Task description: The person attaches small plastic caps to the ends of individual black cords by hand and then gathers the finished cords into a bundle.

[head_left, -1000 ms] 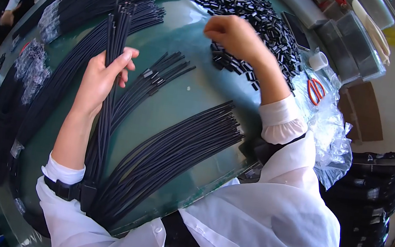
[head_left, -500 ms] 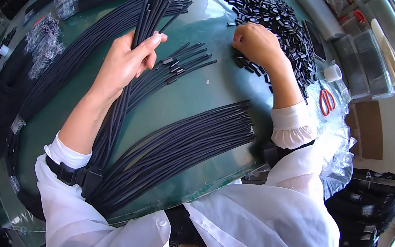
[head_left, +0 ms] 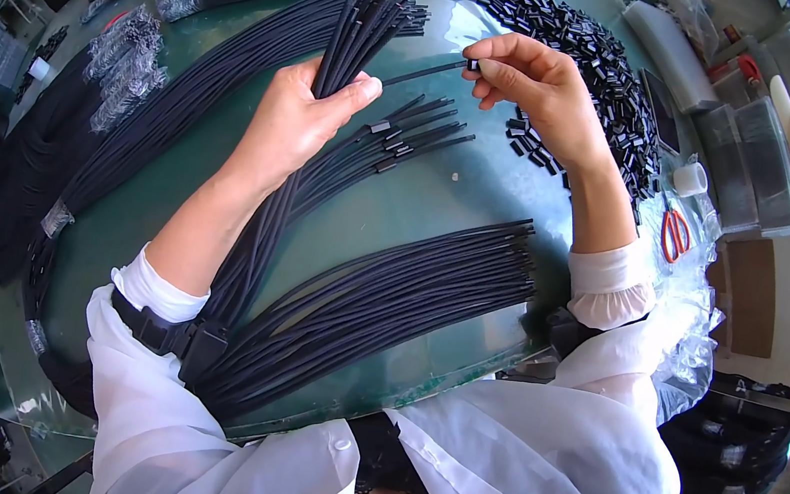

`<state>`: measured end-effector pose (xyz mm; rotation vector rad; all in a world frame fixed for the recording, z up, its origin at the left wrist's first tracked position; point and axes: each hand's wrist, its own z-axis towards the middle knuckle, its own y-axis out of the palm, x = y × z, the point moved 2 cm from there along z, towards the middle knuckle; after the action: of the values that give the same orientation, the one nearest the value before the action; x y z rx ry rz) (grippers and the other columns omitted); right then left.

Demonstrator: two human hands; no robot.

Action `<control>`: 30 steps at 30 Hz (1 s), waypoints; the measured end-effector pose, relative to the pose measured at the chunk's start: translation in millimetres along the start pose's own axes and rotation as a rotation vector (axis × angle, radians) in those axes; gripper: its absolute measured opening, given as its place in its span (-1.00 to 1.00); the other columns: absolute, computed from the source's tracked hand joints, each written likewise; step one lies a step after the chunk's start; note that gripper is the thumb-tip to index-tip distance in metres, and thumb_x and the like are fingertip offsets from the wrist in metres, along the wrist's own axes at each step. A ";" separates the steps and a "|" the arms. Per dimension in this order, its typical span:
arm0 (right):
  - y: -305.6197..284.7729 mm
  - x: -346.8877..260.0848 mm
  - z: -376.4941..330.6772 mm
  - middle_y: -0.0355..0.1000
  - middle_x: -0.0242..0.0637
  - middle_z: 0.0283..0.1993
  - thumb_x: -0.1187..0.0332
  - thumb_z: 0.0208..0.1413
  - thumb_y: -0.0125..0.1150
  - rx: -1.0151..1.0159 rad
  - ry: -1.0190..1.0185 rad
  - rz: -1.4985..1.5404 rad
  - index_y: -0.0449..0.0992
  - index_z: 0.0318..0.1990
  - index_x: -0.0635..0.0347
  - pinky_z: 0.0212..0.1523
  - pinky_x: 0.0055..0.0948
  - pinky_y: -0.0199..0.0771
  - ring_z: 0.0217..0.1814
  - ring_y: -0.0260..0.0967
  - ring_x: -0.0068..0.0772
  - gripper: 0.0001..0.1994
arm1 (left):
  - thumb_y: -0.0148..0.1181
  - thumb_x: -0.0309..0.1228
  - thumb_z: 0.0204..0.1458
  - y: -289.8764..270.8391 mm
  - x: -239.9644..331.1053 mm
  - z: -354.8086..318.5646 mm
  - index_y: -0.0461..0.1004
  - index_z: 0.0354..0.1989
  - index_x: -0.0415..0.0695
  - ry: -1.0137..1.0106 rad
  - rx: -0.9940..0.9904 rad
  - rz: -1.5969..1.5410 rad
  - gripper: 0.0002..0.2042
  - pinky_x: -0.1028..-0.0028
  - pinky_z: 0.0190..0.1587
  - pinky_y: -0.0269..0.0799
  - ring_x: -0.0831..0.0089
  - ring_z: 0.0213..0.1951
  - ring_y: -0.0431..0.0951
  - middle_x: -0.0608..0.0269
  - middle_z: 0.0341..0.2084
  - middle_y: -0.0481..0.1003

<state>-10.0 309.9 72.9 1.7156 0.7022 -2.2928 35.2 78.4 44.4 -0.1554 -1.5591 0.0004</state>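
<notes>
Left hand clamped on upright bundle of black cords over green table; right hand pinching small black clip at one cord end. Step: fitting clip; next prob. needs steady alignment w/ cord tip

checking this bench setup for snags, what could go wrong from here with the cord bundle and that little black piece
1. The left hand grips a thick bundle of black cords near its fanned-out top; a loosened grip could let cords slide onto the green table.
2. The right hand pinches a small black clip at one cord's tip; it looks easy to drop into the clip pile.
3. Red-handled scissors lie close by the right sleeve and might get knocked.
</notes>
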 end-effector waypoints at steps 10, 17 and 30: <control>7.8 -4.8 -5.4 0.46 -0.34 -0.36 0.49 0.11 0.10 0.107 -0.003 -0.288 0.51 -0.21 0.31 -0.27 -0.63 0.45 -0.36 0.39 -0.63 -0.86 | 0.19 -0.34 0.03 5.4 2.8 -1.0 0.44 -0.38 -0.18 0.095 -0.028 0.064 -0.84 0.71 -0.64 0.02 0.81 -0.67 0.15 0.53 -0.68 0.27; 21.0 -5.8 -2.0 0.47 -0.35 -0.40 0.49 0.06 0.15 -0.110 -0.055 0.029 0.51 -0.26 0.29 -0.32 -0.59 0.44 -0.39 0.41 -0.62 -0.89 | 0.13 -0.28 0.07 3.5 3.8 -9.9 0.43 -0.44 -0.15 -0.008 -0.057 0.037 -0.81 0.71 -0.65 0.02 0.78 -0.69 0.18 0.52 -0.72 0.27; -10.9 -8.1 -10.2 0.44 -0.38 -0.52 0.37 0.12 0.04 -0.164 0.136 0.094 0.38 -0.18 0.22 -0.48 -0.60 0.37 -0.51 0.37 -0.62 -0.84 | 0.04 -0.25 0.13 -9.0 4.2 -3.6 0.43 -0.27 -0.21 0.074 -0.046 0.260 -0.75 0.66 -0.56 0.23 0.66 -0.60 0.32 0.34 -0.59 0.37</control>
<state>-3.4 323.3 81.1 1.7991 0.7937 -2.0124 37.9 69.5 49.5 -0.3890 -1.4569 0.1616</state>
